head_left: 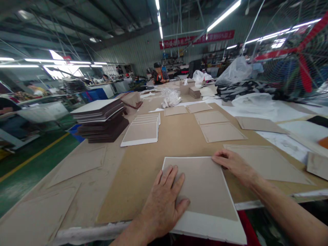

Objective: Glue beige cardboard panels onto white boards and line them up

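A grey-brown board with a white border (pixel 205 191) lies flat at the near edge of the work table (pixel 143 164). My left hand (pixel 164 201) rests palm down on its left part, fingers stretched out flat. My right hand (pixel 233 164) lies at the board's upper right edge, fingers laid flat on the border. Neither hand holds anything.
A small pile of the same white-edged boards (pixel 142 131) lies farther back, with a tall stack of dark sheets (pixel 102 119) to its left. Several loose brown cards (pixel 220 131) lie to the right. A person (pixel 160 73) sits at the far end. Plastic bags (pixel 234 70) are piled at back right.
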A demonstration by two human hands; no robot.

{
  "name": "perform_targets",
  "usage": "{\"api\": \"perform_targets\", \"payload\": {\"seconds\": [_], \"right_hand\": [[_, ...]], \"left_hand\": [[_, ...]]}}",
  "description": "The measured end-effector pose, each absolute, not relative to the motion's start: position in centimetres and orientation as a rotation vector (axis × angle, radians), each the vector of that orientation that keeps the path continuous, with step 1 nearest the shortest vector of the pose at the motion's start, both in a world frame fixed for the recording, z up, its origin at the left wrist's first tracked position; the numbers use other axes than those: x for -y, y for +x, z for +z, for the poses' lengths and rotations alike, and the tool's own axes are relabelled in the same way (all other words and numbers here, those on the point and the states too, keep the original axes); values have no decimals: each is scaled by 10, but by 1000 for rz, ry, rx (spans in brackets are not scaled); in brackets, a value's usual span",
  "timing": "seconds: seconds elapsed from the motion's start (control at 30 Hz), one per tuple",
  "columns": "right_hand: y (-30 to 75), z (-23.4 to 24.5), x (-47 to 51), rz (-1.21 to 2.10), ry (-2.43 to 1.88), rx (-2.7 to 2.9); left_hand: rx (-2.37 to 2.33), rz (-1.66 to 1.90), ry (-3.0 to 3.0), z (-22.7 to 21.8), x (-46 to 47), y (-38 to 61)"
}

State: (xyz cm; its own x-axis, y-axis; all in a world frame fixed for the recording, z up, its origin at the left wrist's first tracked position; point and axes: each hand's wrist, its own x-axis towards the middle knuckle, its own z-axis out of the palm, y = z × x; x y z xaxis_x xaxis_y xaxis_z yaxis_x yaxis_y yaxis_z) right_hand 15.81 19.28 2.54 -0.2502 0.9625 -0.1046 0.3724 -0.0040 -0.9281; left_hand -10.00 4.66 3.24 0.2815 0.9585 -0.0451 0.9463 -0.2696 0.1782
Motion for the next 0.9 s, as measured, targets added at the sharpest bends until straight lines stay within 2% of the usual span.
{"api": "perform_targets", "payload": {"seconds": [0.13, 0.23, 0.37, 0.47, 0.53, 0.63, 0.9], "right_hand": [[154, 40, -177, 1564, -1238, 1442], [153, 57, -169, 1784, -1246, 1218], [136, 84, -177, 1785, -1309, 1170], [95, 94, -197, 1749, -1216, 1336], [57, 91, -217, 1709, -1128, 1507], [-10, 75, -255, 1621, -1065, 1693], [-153, 40, -342, 1353, -1236, 1899]], "left_hand": [[-1763, 270, 2292, 32, -42, -103], [-1806, 639, 2128, 29, -33, -107], [-1891, 1311, 1523, 31, -24, -124], [-1650, 1576, 1036, 33, -27, -154], [-1621, 1582, 961, 33, -38, -186], [-2010, 1416, 1084, 31, -67, -244], [-2551, 1139, 1137, 34, -155, -352]]}}
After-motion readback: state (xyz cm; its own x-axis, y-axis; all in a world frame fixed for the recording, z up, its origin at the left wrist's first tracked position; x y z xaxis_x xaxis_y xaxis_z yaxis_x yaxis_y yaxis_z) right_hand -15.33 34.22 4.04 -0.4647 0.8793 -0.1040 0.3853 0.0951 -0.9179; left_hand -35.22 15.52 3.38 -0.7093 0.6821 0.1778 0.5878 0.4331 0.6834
